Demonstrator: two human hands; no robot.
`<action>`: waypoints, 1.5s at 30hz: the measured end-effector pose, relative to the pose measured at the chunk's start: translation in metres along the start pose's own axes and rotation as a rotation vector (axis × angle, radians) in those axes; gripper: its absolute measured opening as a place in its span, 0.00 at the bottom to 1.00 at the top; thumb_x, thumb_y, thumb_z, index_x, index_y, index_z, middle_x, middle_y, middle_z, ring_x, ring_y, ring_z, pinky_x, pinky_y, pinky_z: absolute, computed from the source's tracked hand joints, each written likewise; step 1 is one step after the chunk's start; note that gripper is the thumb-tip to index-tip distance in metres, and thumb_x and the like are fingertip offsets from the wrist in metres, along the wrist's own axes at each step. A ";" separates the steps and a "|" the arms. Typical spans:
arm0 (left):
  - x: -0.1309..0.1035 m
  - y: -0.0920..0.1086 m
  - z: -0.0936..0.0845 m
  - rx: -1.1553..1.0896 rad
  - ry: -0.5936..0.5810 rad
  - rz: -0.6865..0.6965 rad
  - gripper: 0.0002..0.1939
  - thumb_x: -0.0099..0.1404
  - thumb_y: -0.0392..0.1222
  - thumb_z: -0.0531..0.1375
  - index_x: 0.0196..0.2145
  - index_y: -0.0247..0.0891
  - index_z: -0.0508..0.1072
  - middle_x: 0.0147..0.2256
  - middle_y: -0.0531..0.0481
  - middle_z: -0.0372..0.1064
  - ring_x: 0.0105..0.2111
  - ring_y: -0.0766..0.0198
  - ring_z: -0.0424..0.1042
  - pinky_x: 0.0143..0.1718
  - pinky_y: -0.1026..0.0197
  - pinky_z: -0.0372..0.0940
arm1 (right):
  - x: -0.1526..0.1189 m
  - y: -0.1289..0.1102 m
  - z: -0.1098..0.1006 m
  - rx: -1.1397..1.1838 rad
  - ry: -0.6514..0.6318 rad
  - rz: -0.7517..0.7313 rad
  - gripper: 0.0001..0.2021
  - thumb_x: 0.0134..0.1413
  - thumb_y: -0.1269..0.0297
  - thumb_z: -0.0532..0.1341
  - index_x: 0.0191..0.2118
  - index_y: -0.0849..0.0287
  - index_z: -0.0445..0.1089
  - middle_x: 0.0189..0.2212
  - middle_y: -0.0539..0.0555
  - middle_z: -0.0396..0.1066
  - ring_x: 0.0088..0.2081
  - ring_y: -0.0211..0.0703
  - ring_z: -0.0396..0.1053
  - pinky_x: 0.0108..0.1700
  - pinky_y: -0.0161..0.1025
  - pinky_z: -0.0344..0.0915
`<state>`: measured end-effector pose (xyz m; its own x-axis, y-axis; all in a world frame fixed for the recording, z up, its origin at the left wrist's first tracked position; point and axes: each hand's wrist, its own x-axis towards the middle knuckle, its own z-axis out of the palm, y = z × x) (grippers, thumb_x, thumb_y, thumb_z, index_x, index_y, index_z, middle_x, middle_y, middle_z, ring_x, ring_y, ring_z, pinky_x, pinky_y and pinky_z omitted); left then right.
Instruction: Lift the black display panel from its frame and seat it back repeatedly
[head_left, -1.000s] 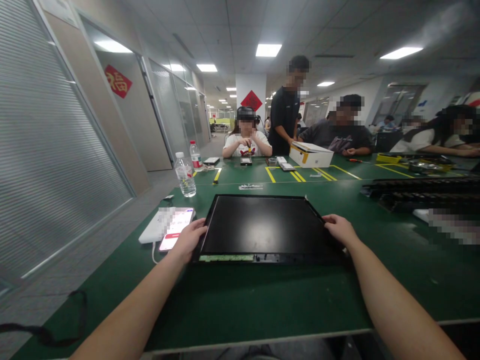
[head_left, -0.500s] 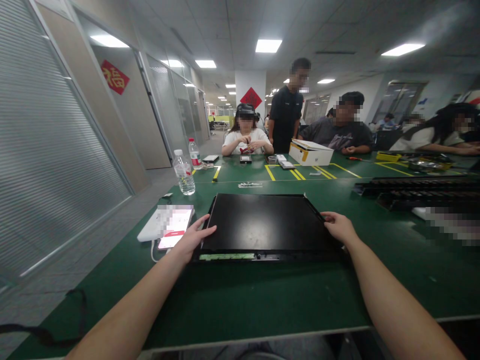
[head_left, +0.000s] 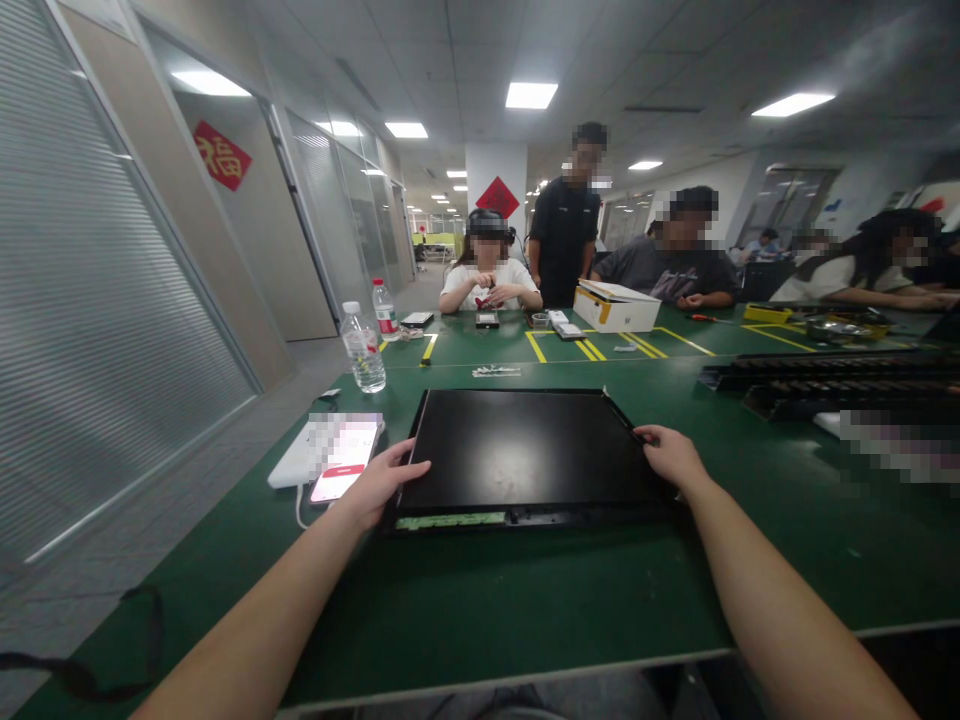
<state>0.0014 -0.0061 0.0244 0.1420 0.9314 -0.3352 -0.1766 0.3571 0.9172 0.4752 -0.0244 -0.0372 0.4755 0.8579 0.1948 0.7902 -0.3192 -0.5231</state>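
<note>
Left hand (head_left: 382, 482) has one short side of the black screen panel (head_left: 517, 450), thumb over the face; right hand (head_left: 671, 455) is pinching the opposite side. Panel's on the green table (head_left: 562, 600) right between them, long axis running hand to hand, neither really nearer. Dark, shiny face, green strip (head_left: 450, 521) toward the left hand.

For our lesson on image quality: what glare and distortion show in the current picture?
Head view: soft pale glare on the black screen; head view: ceiling lights burnt out to white; head view: blinds at left slanting, probably wide-angle stretch.
</note>
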 end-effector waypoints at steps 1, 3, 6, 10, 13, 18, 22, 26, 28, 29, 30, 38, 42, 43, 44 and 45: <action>0.000 0.000 0.000 -0.001 -0.008 0.012 0.36 0.48 0.27 0.71 0.56 0.37 0.70 0.43 0.42 0.79 0.35 0.54 0.81 0.35 0.58 0.77 | 0.000 0.000 0.000 0.000 -0.001 -0.007 0.20 0.46 0.72 0.59 0.46 0.53 0.78 0.40 0.54 0.77 0.41 0.47 0.73 0.44 0.40 0.68; -0.001 0.000 0.001 -0.004 -0.030 0.042 0.35 0.49 0.28 0.71 0.55 0.37 0.71 0.44 0.42 0.79 0.37 0.53 0.81 0.36 0.58 0.77 | 0.000 0.000 0.001 0.004 -0.004 -0.021 0.21 0.46 0.73 0.58 0.46 0.53 0.78 0.40 0.54 0.77 0.41 0.47 0.73 0.45 0.40 0.68; 0.000 -0.001 -0.001 -0.002 -0.055 0.085 0.34 0.50 0.30 0.71 0.55 0.38 0.71 0.45 0.42 0.79 0.40 0.52 0.80 0.38 0.58 0.76 | 0.000 0.000 0.002 0.014 -0.015 -0.025 0.21 0.46 0.73 0.58 0.46 0.54 0.78 0.41 0.55 0.77 0.42 0.47 0.73 0.47 0.41 0.69; 0.003 -0.003 -0.005 0.015 -0.118 0.135 0.32 0.52 0.32 0.71 0.55 0.38 0.71 0.49 0.41 0.77 0.44 0.53 0.79 0.42 0.58 0.75 | -0.001 -0.003 0.001 0.001 -0.036 -0.020 0.20 0.47 0.72 0.57 0.46 0.55 0.79 0.42 0.56 0.77 0.43 0.48 0.73 0.45 0.41 0.68; 0.002 -0.002 -0.006 0.035 -0.132 0.142 0.32 0.54 0.34 0.70 0.56 0.39 0.70 0.51 0.42 0.76 0.46 0.53 0.78 0.44 0.58 0.75 | -0.002 -0.004 -0.001 -0.014 -0.033 -0.025 0.19 0.50 0.70 0.58 0.46 0.56 0.79 0.43 0.56 0.76 0.43 0.48 0.73 0.45 0.40 0.68; -0.002 0.002 -0.005 0.090 -0.134 0.186 0.32 0.54 0.37 0.71 0.57 0.39 0.70 0.52 0.41 0.75 0.46 0.53 0.78 0.44 0.58 0.74 | -0.003 -0.006 -0.002 -0.021 -0.020 -0.047 0.17 0.51 0.68 0.58 0.45 0.56 0.79 0.42 0.57 0.76 0.42 0.48 0.73 0.45 0.40 0.68; -0.002 0.001 -0.005 0.111 -0.162 0.252 0.33 0.54 0.41 0.71 0.57 0.39 0.71 0.52 0.41 0.75 0.46 0.51 0.78 0.46 0.57 0.74 | -0.004 -0.008 -0.002 -0.010 -0.005 -0.045 0.16 0.50 0.67 0.59 0.44 0.55 0.80 0.41 0.56 0.76 0.42 0.46 0.72 0.44 0.38 0.68; -0.001 0.000 -0.005 0.085 -0.177 0.285 0.37 0.52 0.43 0.72 0.59 0.39 0.70 0.51 0.40 0.76 0.48 0.49 0.77 0.48 0.55 0.73 | -0.004 -0.009 -0.002 -0.007 0.001 -0.049 0.16 0.52 0.65 0.58 0.45 0.55 0.79 0.40 0.55 0.75 0.41 0.45 0.72 0.44 0.38 0.67; -0.001 0.000 -0.004 0.070 -0.185 0.297 0.39 0.51 0.44 0.72 0.60 0.39 0.69 0.52 0.39 0.75 0.49 0.47 0.76 0.48 0.54 0.73 | -0.004 -0.010 -0.003 -0.016 -0.003 -0.045 0.17 0.54 0.63 0.58 0.47 0.56 0.78 0.37 0.55 0.75 0.39 0.44 0.71 0.42 0.38 0.67; -0.001 0.000 -0.003 0.067 -0.191 0.305 0.40 0.51 0.44 0.73 0.61 0.39 0.68 0.52 0.39 0.74 0.50 0.46 0.75 0.49 0.53 0.72 | -0.004 -0.011 -0.004 -0.018 -0.007 -0.042 0.18 0.55 0.61 0.57 0.48 0.56 0.77 0.36 0.54 0.75 0.38 0.44 0.71 0.41 0.38 0.67; -0.002 0.000 -0.002 0.065 -0.195 0.317 0.41 0.51 0.45 0.73 0.61 0.39 0.68 0.53 0.38 0.74 0.51 0.45 0.74 0.50 0.52 0.72 | -0.004 -0.012 -0.004 -0.016 -0.012 -0.039 0.18 0.56 0.60 0.56 0.49 0.57 0.77 0.34 0.54 0.75 0.37 0.44 0.71 0.40 0.38 0.66; -0.006 0.002 0.002 0.059 -0.227 0.372 0.44 0.51 0.46 0.73 0.63 0.41 0.64 0.59 0.40 0.69 0.56 0.45 0.71 0.52 0.52 0.70 | -0.001 -0.012 -0.005 0.122 -0.003 0.009 0.17 0.58 0.56 0.56 0.44 0.56 0.79 0.41 0.57 0.78 0.43 0.49 0.73 0.46 0.40 0.67; -0.007 0.002 0.004 0.032 -0.223 0.374 0.45 0.50 0.44 0.73 0.64 0.41 0.63 0.57 0.40 0.71 0.55 0.44 0.71 0.52 0.51 0.71 | 0.001 -0.011 -0.007 0.241 -0.011 0.047 0.13 0.55 0.56 0.59 0.37 0.55 0.79 0.41 0.57 0.78 0.47 0.51 0.73 0.49 0.43 0.67; -0.007 0.002 0.004 0.021 -0.222 0.373 0.45 0.50 0.44 0.73 0.64 0.41 0.63 0.57 0.40 0.71 0.55 0.44 0.71 0.52 0.51 0.71 | 0.001 -0.011 -0.008 0.288 -0.019 0.063 0.12 0.53 0.56 0.61 0.36 0.55 0.79 0.41 0.57 0.78 0.47 0.51 0.73 0.50 0.43 0.67; -0.007 0.002 0.005 0.010 -0.222 0.371 0.45 0.50 0.43 0.73 0.64 0.40 0.63 0.56 0.40 0.71 0.55 0.44 0.71 0.52 0.51 0.71 | 0.001 -0.012 -0.008 0.340 -0.029 0.079 0.11 0.52 0.57 0.61 0.35 0.55 0.79 0.41 0.57 0.79 0.47 0.51 0.73 0.51 0.43 0.67; -0.007 0.002 0.005 0.000 -0.223 0.370 0.45 0.51 0.43 0.73 0.64 0.40 0.63 0.56 0.40 0.71 0.55 0.44 0.71 0.52 0.51 0.71 | 0.000 -0.012 -0.008 0.391 -0.040 0.096 0.11 0.51 0.58 0.62 0.35 0.56 0.79 0.41 0.57 0.79 0.47 0.51 0.74 0.51 0.43 0.67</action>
<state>0.0045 -0.0127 0.0293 0.2759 0.9586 0.0709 -0.2553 0.0020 0.9669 0.4691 -0.0238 -0.0243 0.5186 0.8491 0.1011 0.5327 -0.2283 -0.8149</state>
